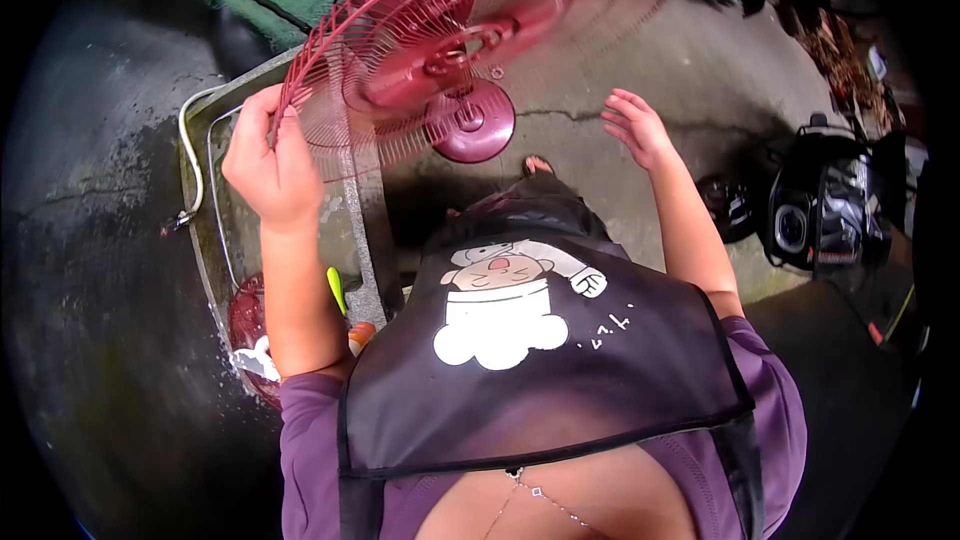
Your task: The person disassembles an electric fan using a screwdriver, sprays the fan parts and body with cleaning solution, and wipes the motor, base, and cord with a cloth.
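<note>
Red fan grille [415, 80] clamped by its rim in my left hand [275, 165], over the far end of the concrete basin [368, 210].

My thumb and fingers pinch the wire edge, and the grille slants from there out past the basin's right side — partly hiding the round red base [470, 122] that stands to the basin's right; my right hand [637, 130] hangs farther right of the basin, fingers extended, unclosed and apart from the grille. A pale hose [187, 130] curves along the basin's left edge; inside its near end, my forearm blocks part of a wet red round piece [245, 315], with a bright green object [336, 290] beside the arm. Well right of the basin sits a black machine [830, 205].
</note>
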A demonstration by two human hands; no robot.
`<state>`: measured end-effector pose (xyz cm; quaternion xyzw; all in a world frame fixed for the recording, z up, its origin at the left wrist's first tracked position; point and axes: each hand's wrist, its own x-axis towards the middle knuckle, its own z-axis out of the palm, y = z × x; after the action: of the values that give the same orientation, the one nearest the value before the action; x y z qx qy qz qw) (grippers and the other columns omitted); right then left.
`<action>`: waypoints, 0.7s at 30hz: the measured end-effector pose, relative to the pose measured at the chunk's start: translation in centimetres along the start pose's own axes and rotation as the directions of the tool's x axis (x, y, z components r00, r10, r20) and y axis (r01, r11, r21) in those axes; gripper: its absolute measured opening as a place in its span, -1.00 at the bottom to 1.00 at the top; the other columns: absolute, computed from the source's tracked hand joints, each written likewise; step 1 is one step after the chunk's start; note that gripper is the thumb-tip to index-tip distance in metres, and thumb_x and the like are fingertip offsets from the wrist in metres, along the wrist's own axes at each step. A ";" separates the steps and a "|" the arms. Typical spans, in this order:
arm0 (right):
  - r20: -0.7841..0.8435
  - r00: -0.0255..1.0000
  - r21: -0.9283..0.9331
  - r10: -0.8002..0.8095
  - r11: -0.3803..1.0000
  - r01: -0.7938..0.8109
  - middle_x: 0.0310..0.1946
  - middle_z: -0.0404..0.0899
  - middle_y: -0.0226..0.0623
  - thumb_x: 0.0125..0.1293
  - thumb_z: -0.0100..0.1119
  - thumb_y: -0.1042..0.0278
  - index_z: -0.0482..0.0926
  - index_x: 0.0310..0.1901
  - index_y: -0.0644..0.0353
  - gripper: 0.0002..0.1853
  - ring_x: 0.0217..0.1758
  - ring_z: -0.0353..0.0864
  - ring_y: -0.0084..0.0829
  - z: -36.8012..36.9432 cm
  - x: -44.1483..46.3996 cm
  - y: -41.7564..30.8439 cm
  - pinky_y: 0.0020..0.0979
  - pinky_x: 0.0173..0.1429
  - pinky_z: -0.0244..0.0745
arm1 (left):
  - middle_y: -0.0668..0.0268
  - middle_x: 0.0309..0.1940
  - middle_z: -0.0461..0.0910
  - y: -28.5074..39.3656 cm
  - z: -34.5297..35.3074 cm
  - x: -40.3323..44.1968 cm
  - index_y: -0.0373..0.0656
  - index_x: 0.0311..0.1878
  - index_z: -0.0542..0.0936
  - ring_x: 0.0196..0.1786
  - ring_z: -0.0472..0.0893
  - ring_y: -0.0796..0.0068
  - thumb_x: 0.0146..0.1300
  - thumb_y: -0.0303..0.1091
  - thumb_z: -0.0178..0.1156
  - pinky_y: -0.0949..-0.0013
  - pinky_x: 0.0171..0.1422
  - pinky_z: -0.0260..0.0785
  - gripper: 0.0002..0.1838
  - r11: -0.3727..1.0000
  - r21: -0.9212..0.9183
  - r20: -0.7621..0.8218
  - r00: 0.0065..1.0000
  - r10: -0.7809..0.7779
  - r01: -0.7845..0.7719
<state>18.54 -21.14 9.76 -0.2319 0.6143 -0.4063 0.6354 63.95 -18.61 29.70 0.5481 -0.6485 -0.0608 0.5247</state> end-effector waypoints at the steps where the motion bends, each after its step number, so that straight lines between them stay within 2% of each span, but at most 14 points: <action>1: 0.028 0.999 -0.149 -0.025 0.988 0.029 0.32 0.43 -0.17 0.35 0.32 0.14 0.27 0.44 0.16 -0.29 0.35 0.44 -0.24 1.4 0.8 -1.4 -0.18 0.35 0.40 | 0.16 -0.31 0.71 1.1 -0.2 0.5 -0.36 -0.12 0.66 -0.21 0.69 0.41 0.25 -0.61 0.09 0.40 -0.03 0.50 -0.80 1.000 0.021 -0.028 1.000 0.000 0.001; 2: 0.113 0.993 -0.250 -0.045 0.966 0.073 0.42 0.32 -0.12 0.29 0.38 0.11 0.13 0.52 0.15 -0.13 0.46 0.31 -0.26 2.5 1.3 -2.7 -0.18 0.43 0.27 | 0.16 -0.31 0.71 2.1 -0.6 0.7 -0.37 -0.12 0.66 -0.22 0.68 0.43 0.26 -0.61 0.08 0.41 -0.03 0.50 -0.80 1.000 -0.025 -0.029 1.000 0.003 -0.004; 3: 0.168 0.981 -0.286 -0.094 0.948 0.140 0.46 0.28 -0.08 0.27 0.38 0.09 0.11 0.54 0.14 -0.10 0.50 0.26 -0.24 3.2 2.4 -2.9 -0.18 0.48 0.18 | 0.17 -0.31 0.71 3.0 -1.2 0.6 -0.37 -0.12 0.66 -0.22 0.68 0.46 0.27 -0.62 0.07 0.42 -0.04 0.50 -0.79 0.998 -0.057 -0.050 0.999 0.005 -0.008; 4: 0.360 0.920 -0.239 -0.156 0.937 0.253 0.49 0.23 -0.05 0.25 0.40 0.08 0.10 0.55 0.13 -0.06 0.56 0.17 -0.23 3.3 3.4 -3.0 -0.19 0.53 0.11 | 0.18 -0.32 0.71 3.8 -1.5 0.3 -0.38 -0.13 0.67 -0.24 0.67 0.48 0.29 -0.61 0.07 0.43 -0.06 0.49 -0.80 0.999 -0.010 -0.127 0.991 -0.042 0.041; 5: 0.452 0.882 -0.247 -0.135 0.931 0.270 0.51 0.21 -0.04 0.24 0.39 0.12 0.10 0.56 0.11 -0.07 0.60 0.10 -0.20 4.9 2.6 -4.7 -0.18 0.57 0.04 | 0.20 -0.34 0.71 5.3 -2.4 0.1 -0.38 -0.16 0.67 -0.26 0.67 0.49 0.29 -0.60 0.08 0.43 -0.10 0.49 -0.82 0.996 0.075 -0.152 0.988 -0.034 0.046; 6: 0.548 0.831 -0.287 -0.094 0.912 0.292 0.52 0.19 -0.03 0.23 0.39 0.12 0.10 0.57 0.06 -0.07 0.62 0.07 -0.16 5.5 2.3 -5.3 -0.18 0.60 0.00 | 0.24 -0.25 0.71 6.5 -3.7 -0.8 -0.45 -0.07 0.64 -0.19 0.64 0.51 0.32 -0.55 0.11 0.46 -0.01 0.46 -0.78 0.982 0.144 -0.131 0.986 -0.106 0.124; 9: 0.704 0.710 -0.248 -0.013 0.933 0.262 0.52 0.19 -0.07 0.16 0.44 -0.01 0.08 0.57 0.13 0.03 0.62 0.06 -0.12 7.4 -0.4 -8.4 -0.11 0.61 -0.04 | 0.21 -0.23 0.69 7.4 -5.9 -4.4 -0.44 -0.09 0.64 -0.20 0.62 0.51 0.33 -0.57 0.05 0.43 -0.04 0.47 -0.79 0.954 0.040 -0.328 0.906 -0.269 0.297; 11: 0.825 0.563 -0.279 0.054 0.905 0.321 0.48 0.25 -0.11 0.14 0.45 -0.07 0.09 0.56 0.17 0.06 0.55 0.20 -0.14 7.1 0.3 -9.7 -0.11 0.55 0.10 | 0.13 -0.19 0.69 9.0 -7.0 -7.9 -0.46 -0.08 0.63 -0.18 0.66 0.44 0.34 -0.56 0.01 0.38 0.00 0.51 -0.76 0.907 -0.238 -0.506 0.752 -0.422 0.348; 12: 0.858 0.505 -0.291 0.097 0.901 0.322 0.48 0.25 -0.11 0.14 0.45 -0.07 0.09 0.56 0.17 0.06 0.55 0.20 -0.14 6.9 1.0 -10.2 -0.11 0.55 0.10 | 0.14 -0.21 0.70 10.5 -8.0 -9.6 -0.45 -0.09 0.63 -0.22 0.67 0.44 0.33 -0.56 0.01 0.40 -0.07 0.53 -0.76 0.894 -0.229 -0.593 0.672 -0.442 0.386; 14: 0.880 0.421 -0.355 0.219 0.893 0.276 0.42 0.33 -0.16 0.18 0.42 -0.09 0.13 0.55 0.15 0.01 0.42 0.38 -0.22 7.0 2.2 -10.9 -0.20 0.43 0.29 | 0.13 -0.22 0.70 14.1 -9.9 -13.3 -0.46 -0.10 0.64 -0.26 0.70 0.41 0.34 -0.52 -0.01 0.40 -0.13 0.58 -0.73 0.855 -0.206 -0.729 0.509 -0.458 0.475; 16: 0.883 0.396 -0.371 0.253 0.893 0.257 0.39 0.36 -0.19 0.22 0.40 -0.08 0.15 0.54 0.15 -0.04 0.36 0.43 -0.27 7.9 2.9 -10.8 -0.25 0.37 0.34 | 0.08 -0.22 0.70 16.2 -11.8 -18.0 -0.45 -0.10 0.64 -0.29 0.71 0.35 0.34 -0.48 -0.02 0.32 -0.18 0.61 -0.71 0.824 -0.228 -0.865 0.282 -0.416 0.519; 17: 0.872 0.409 -0.388 0.269 0.890 0.240 0.36 0.39 -0.22 0.25 0.37 -0.07 0.18 0.53 0.14 -0.08 0.31 0.48 -0.32 8.5 2.7 -10.1 -0.31 0.31 0.40 | 0.06 -0.22 0.70 17.3 -12.8 -20.4 -0.45 -0.08 0.63 -0.29 0.72 0.32 0.34 -0.47 -0.03 0.29 -0.19 0.63 -0.70 0.798 -0.295 -0.894 0.143 -0.425 0.525; 18: 0.871 0.400 -0.415 0.286 0.863 0.286 0.39 0.36 -0.20 0.34 0.25 -0.05 0.18 0.52 0.13 -0.17 0.29 0.48 -0.36 9.0 2.4 -9.8 -0.34 0.30 0.40 | 0.05 -0.21 0.70 18.0 -13.8 -23.1 -0.44 -0.05 0.61 -0.28 0.72 0.30 0.34 -0.47 -0.05 0.26 -0.19 0.65 -0.70 0.804 -0.354 -0.899 0.062 -0.433 0.478; 21: 0.875 0.352 -0.445 0.331 0.835 0.323 0.36 0.39 -0.20 0.36 0.24 -0.01 0.21 0.51 0.15 -0.22 0.29 0.49 -0.38 11.0 0.5 -8.8 -0.36 0.30 0.40 | -0.04 -0.17 0.68 19.3 -15.5 -29.0 -0.45 0.02 0.56 -0.21 0.74 0.13 0.35 -0.46 -0.11 0.15 -0.06 0.68 -0.66 0.788 -0.488 -0.871 -0.151 -0.467 0.376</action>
<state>27.14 -28.72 17.98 -0.5908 0.2291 -0.0031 0.7736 58.68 19.13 31.42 0.5911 0.1177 0.1449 0.7847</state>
